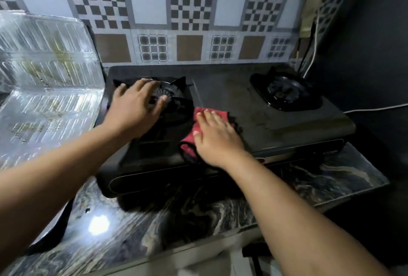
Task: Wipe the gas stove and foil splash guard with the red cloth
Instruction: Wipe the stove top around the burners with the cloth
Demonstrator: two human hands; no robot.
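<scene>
A black two-burner gas stove (238,99) sits on a dark marbled counter. My right hand (217,137) lies flat, fingers together, pressing the red cloth (194,134) onto the stove top between the burners. My left hand (136,110) rests over the left burner grate (176,99), fingers spread, touching the grate; whether it grips it I cannot tell. The foil splash guard (48,72) stands folded to the left of the stove, shiny and stained with yellowish marks.
The right burner (284,92) sits uncovered at the back right. A white cable (313,43) runs down the right corner and along the dark side wall. Patterned tiles cover the back wall. The marbled counter (198,214) stretches in front of the stove.
</scene>
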